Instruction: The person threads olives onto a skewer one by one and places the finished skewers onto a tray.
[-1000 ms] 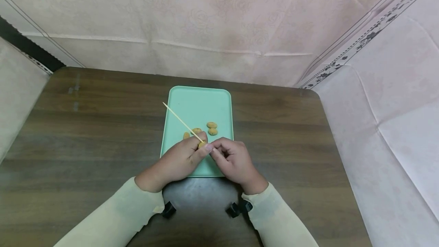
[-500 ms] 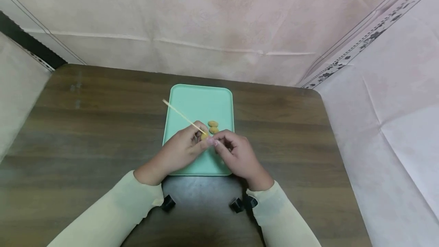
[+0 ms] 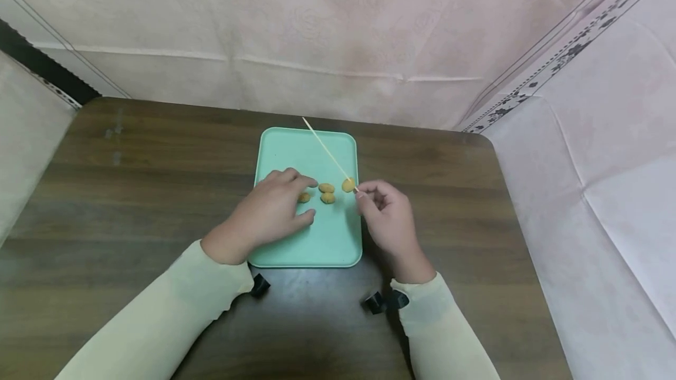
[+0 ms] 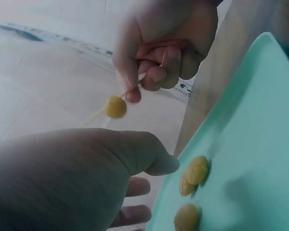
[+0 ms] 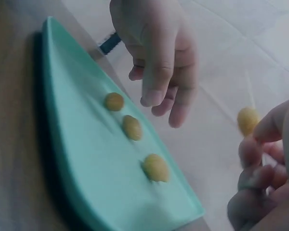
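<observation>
My right hand (image 3: 389, 223) pinches a thin wooden skewer (image 3: 326, 149) near its lower end, just over the tray's right edge. One yellow-brown piece (image 3: 348, 185), like a peeled chestnut, is threaded on the skewer close to the fingertips; the left wrist view shows this skewered piece (image 4: 116, 107) clearly. My left hand (image 3: 270, 210) hovers over the left of the mint-green tray (image 3: 306, 254), thumb and fingers spread, holding nothing. Near its fingertips, two loose chestnut-like pieces (image 3: 327, 193) lie side by side. Another loose piece (image 3: 304, 197) shows between thumb and index finger.
Under the tray is a dark wood-grain table (image 3: 449, 204). Pale patterned cloth (image 3: 317, 46) hangs behind it and at both sides. Small black devices (image 3: 375, 302) are strapped at both wrists.
The hands have moved apart. My left hand has let go of the skewered piece and spread over the tray; my right has carried the skewer to the right, its tip turned farther upward.
</observation>
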A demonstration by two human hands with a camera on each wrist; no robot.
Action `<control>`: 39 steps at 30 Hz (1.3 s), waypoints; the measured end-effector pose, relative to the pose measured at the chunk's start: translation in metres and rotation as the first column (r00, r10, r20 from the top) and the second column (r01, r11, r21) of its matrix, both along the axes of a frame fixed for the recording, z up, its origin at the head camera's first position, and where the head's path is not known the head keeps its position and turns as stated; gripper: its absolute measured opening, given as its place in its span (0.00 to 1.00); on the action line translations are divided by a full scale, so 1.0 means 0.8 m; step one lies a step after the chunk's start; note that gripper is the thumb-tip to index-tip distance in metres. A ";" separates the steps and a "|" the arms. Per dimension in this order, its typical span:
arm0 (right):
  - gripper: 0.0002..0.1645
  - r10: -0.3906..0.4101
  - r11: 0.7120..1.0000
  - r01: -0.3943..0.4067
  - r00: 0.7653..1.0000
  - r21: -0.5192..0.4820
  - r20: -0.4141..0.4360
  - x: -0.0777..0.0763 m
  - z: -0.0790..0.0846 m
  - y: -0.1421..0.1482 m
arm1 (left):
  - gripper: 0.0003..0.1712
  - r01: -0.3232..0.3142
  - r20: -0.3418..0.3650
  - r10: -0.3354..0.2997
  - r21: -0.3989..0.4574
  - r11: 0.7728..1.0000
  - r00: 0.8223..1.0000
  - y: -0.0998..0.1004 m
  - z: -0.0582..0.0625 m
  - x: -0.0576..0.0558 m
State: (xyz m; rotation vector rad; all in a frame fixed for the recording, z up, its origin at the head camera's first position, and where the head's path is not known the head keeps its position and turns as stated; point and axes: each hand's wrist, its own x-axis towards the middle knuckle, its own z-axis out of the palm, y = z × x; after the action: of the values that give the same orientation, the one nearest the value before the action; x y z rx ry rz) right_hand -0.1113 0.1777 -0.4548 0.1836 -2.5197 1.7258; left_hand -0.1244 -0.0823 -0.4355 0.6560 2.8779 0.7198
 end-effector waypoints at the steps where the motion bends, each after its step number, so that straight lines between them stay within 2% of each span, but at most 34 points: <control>1: 0.10 -0.008 1.000 0.008 1.000 0.012 0.012 -0.001 0.002 0.002 | 0.29 0.029 -0.011 -0.029 -0.014 0.999 1.000 0.004 0.001 -0.003; 5: 0.10 -0.014 0.999 0.012 0.999 0.041 0.048 -0.004 0.011 0.010 | 0.23 0.131 -0.042 -0.135 -0.081 0.988 0.990 0.022 0.002 -0.013; 7: 0.10 -0.015 0.998 0.012 0.998 0.054 0.065 -0.004 0.014 0.013 | 0.21 0.161 -0.059 -0.171 -0.133 0.978 0.984 0.030 0.001 -0.017; 11: 0.11 -0.016 0.997 0.008 0.996 0.080 0.092 -0.004 0.018 0.017 | 0.21 0.184 -0.093 -0.211 -0.242 0.953 0.973 0.041 -0.006 -0.021; 16: 0.13 -0.014 0.995 0.003 0.994 0.101 0.106 -0.004 0.022 0.018 | 0.20 0.178 -0.100 -0.212 -0.275 0.945 0.972 0.048 -0.016 -0.020; 22: 0.12 -0.015 0.994 0.005 0.996 0.110 0.091 -0.003 0.024 0.019 | 0.15 0.154 -0.150 -0.190 -0.225 0.962 0.970 0.051 -0.023 -0.016; 25: 0.12 -0.016 0.993 0.007 0.997 0.115 0.082 -0.002 0.024 0.020 | 0.13 0.140 -0.157 -0.167 -0.174 0.975 0.973 0.051 -0.024 -0.015; 28: 0.12 -0.013 0.993 0.003 0.997 0.117 0.081 -0.002 0.024 0.019 | 0.10 0.120 -0.120 -0.126 -0.060 0.991 0.985 0.048 -0.023 -0.015; 30: 0.12 -0.008 0.993 -0.002 0.996 0.117 0.085 -0.001 0.024 0.020 | 0.10 0.092 -0.060 -0.088 0.067 0.994 0.994 0.044 -0.021 -0.014; 31: 0.12 -0.006 0.993 -0.005 0.996 0.116 0.089 -0.001 0.024 0.019 | 0.11 0.066 -0.020 -0.063 0.140 0.988 0.998 0.042 -0.019 -0.013; 32: 0.12 -0.003 0.994 -0.008 0.996 0.113 0.093 -0.001 0.025 0.019 | 0.12 0.031 0.028 -0.038 0.216 0.976 0.999 0.039 -0.017 -0.013; 34: 0.12 0.005 0.993 -0.017 0.995 0.114 0.099 -0.001 0.025 0.020 | 0.14 -0.059 0.125 0.014 0.357 0.932 0.992 0.032 -0.014 -0.011; 37: 0.11 0.024 0.993 -0.035 0.994 0.109 0.103 0.000 0.025 0.019 | 0.18 -0.198 0.247 0.076 0.520 0.831 0.966 0.020 -0.013 -0.008; 39: 0.11 0.044 0.993 -0.055 0.994 0.108 0.100 0.000 0.025 0.019 | 0.20 -0.278 0.317 0.097 0.600 0.750 0.944 0.010 -0.013 -0.007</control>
State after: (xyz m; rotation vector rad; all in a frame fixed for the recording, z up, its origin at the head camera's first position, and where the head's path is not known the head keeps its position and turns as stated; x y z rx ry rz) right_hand -0.1109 0.1929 -0.4347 0.1739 -2.7053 1.6522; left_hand -0.1300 -0.0739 -0.4462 0.2682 2.4282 1.7177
